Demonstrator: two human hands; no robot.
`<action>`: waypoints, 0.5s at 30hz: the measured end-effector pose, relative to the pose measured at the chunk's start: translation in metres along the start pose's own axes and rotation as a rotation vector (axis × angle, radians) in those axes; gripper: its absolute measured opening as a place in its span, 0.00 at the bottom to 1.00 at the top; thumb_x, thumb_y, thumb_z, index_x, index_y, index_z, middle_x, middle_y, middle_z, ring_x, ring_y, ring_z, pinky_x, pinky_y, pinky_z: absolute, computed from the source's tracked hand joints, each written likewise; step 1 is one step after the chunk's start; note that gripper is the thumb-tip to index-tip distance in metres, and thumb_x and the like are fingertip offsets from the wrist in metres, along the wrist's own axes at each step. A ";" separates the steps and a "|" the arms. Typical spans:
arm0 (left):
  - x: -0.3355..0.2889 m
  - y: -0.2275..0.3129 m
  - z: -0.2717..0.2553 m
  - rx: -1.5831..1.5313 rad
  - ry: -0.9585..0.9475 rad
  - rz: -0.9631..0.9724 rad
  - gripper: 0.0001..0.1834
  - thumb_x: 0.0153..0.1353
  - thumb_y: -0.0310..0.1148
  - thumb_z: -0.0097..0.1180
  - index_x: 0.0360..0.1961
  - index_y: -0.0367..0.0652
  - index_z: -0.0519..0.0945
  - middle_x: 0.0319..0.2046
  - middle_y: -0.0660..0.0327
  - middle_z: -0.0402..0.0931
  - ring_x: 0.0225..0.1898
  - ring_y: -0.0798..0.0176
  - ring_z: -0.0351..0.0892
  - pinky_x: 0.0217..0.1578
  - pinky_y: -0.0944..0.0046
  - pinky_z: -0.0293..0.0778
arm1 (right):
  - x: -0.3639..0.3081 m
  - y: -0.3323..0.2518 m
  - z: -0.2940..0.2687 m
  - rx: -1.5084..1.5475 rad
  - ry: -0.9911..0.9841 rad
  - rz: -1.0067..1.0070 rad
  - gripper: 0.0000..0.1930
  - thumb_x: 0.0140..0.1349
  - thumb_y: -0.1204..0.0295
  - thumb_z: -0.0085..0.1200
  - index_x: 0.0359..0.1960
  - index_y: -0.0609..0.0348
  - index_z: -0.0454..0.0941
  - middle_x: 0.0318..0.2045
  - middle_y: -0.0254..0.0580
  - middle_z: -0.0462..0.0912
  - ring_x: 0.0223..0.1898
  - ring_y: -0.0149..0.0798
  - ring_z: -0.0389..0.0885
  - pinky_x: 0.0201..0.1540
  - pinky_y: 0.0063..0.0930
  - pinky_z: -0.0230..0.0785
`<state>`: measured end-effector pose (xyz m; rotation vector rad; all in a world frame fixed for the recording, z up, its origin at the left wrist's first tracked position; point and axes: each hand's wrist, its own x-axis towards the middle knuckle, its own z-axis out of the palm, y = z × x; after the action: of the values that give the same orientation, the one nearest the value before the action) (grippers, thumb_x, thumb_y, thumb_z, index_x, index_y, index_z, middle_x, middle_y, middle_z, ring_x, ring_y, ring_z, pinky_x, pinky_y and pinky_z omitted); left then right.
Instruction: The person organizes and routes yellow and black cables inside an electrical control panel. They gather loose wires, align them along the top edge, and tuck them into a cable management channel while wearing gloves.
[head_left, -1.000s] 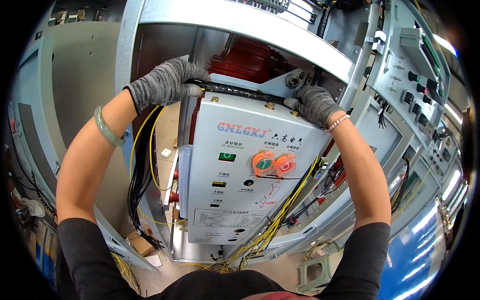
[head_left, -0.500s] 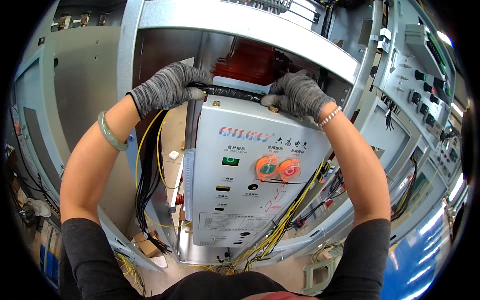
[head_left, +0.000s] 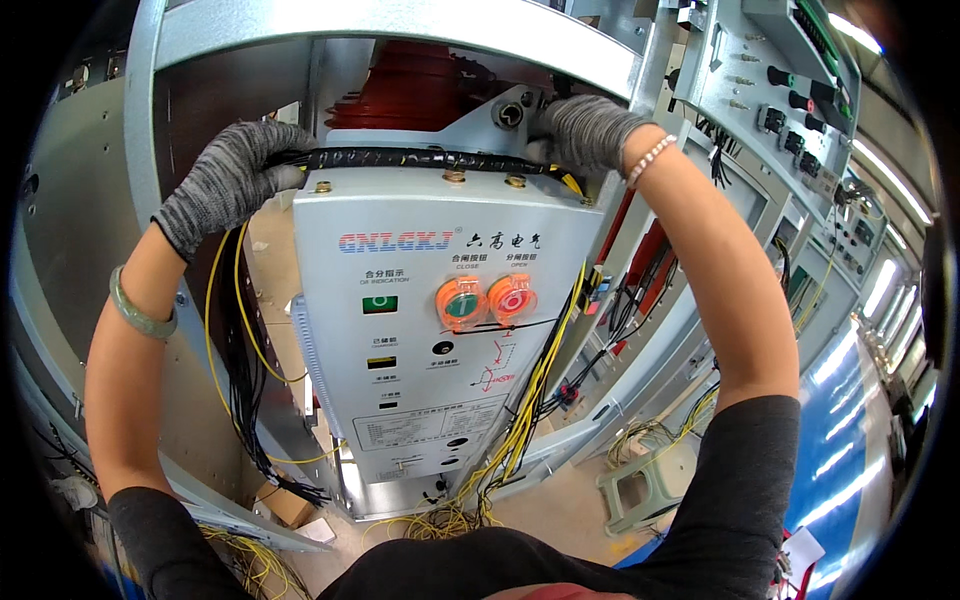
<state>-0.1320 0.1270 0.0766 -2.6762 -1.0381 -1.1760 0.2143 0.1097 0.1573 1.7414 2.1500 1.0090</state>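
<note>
Harness (head_left: 425, 160), black and tape-wrapped, lies along the top rear edge of a grey box (head_left: 330, 330), running left to right between two gloved hands. Left hand (head_left: 225, 180) holds its left end, thumb in front, fingers bent over behind. Right hand (head_left: 590, 135) is at the other end, thumb side against or just beside the wrap; fingertips hidden, cannot tell if it grips. Yellow leads (head_left: 571, 183) poke out below the right hand, near the box's top right corner.

Bolts (head_left: 454, 176) stick up on the box top, just in front of the harness. Box front carries a green button (head_left: 463, 305) and a red button (head_left: 515, 297) side by side, both under clear orange-rimmed covers. Dark red part (head_left: 395, 95) behind the box, metal beam (head_left: 400, 18) across above.

Black wires (head_left: 250, 390) hang left of the box; yellow wires (head_left: 540, 390) run down its right side toward the floor. Stool (head_left: 650, 485), pale green, stands lower right. Carton (head_left: 285, 503) on the floor, lower left. Green bangle (head_left: 140, 308) on the left forearm, bead bracelet (head_left: 651, 160) on the right wrist.
</note>
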 end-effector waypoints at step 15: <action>-0.003 -0.020 0.016 0.145 0.094 -0.005 0.15 0.58 0.29 0.56 0.47 0.42 0.78 0.42 0.53 0.78 0.47 0.59 0.77 0.54 0.60 0.70 | 0.022 -0.006 0.026 -0.213 0.298 0.051 0.13 0.60 0.68 0.51 0.42 0.60 0.79 0.38 0.53 0.81 0.41 0.49 0.80 0.46 0.38 0.73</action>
<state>-0.1354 0.1456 0.0590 -2.4853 -1.0723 -1.1670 0.2170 0.1399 0.1398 1.6399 2.0734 1.5348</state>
